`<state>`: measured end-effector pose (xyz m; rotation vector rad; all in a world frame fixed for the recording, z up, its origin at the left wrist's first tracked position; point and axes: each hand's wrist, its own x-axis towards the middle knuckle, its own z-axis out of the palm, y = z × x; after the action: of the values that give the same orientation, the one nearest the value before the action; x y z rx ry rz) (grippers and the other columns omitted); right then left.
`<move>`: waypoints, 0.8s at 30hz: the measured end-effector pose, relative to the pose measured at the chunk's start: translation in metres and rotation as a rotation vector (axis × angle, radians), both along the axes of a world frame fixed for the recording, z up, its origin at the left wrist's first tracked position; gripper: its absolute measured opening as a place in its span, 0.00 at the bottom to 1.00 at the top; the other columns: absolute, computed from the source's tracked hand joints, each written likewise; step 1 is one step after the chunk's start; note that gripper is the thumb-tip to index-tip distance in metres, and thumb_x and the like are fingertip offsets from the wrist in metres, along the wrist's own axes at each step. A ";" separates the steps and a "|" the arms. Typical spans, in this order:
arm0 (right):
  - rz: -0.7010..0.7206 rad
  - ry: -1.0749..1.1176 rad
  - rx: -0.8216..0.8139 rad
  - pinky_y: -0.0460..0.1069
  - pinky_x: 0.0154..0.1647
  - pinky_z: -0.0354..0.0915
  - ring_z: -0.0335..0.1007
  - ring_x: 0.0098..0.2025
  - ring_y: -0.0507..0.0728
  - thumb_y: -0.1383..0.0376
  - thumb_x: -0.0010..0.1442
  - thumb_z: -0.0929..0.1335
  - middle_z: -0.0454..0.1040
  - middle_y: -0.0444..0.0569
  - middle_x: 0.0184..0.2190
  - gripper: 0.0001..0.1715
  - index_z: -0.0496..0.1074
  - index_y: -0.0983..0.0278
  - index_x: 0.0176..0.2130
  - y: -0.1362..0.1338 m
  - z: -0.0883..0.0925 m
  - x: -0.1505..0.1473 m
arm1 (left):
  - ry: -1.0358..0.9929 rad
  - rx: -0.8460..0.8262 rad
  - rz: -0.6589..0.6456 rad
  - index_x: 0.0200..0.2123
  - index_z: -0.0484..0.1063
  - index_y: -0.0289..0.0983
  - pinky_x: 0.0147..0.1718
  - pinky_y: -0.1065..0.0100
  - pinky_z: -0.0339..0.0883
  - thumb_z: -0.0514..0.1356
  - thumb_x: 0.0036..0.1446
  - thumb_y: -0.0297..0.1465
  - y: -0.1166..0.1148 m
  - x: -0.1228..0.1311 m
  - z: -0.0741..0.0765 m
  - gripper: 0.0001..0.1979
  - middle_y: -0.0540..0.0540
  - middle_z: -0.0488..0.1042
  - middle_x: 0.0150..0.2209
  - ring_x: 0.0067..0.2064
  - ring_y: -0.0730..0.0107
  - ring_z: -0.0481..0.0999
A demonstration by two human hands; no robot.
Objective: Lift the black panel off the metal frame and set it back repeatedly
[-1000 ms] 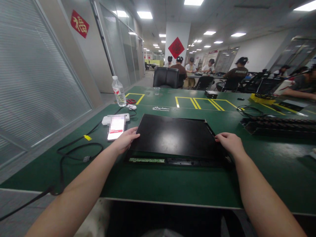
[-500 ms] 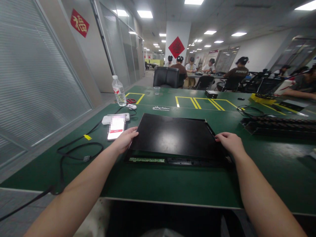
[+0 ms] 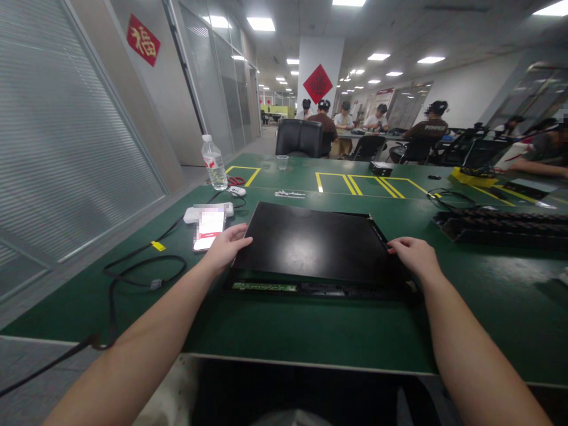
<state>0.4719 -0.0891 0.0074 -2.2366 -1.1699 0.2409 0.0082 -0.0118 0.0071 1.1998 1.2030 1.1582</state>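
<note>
A glossy black panel [image 3: 310, 242] lies slightly askew over a black frame [image 3: 346, 290], whose near edge shows a green circuit strip [image 3: 265, 287]. At the panel's left edge, my left hand [image 3: 228, 245] grips it between thumb and fingers. My right hand [image 3: 410, 251] has its fingers pinched together on the right edge of the panel, close to the frame's right side. What exactly the right fingertips press on is small and dark.
Left on the green table [image 3: 310, 337] are a lit phone [image 3: 210, 228], a white device [image 3: 190, 214], a black cable [image 3: 146, 258] and a water bottle [image 3: 214, 164]. Dark ribbed parts [image 3: 506, 228] lie right. Several people sit farther back.
The fingers of my left hand have shifted slightly up and inward along the panel's left edge. The panel's far left corner is marginally higher. My right hand is nearly unchanged.
</note>
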 end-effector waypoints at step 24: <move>0.014 0.019 -0.003 0.53 0.36 0.62 0.76 0.38 0.63 0.57 0.52 0.67 0.81 0.48 0.29 0.13 0.81 0.58 0.31 0.000 0.000 0.000 | 0.519 0.150 -0.054 0.42 0.82 0.37 0.63 0.51 0.63 0.69 0.41 0.39 0.015 -0.010 -0.022 0.22 0.37 0.69 0.63 0.62 0.42 0.71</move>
<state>0.4715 -0.0887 0.0069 -2.2251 -1.1759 0.2686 -0.0018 0.0034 -0.0145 1.7055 1.4691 0.9346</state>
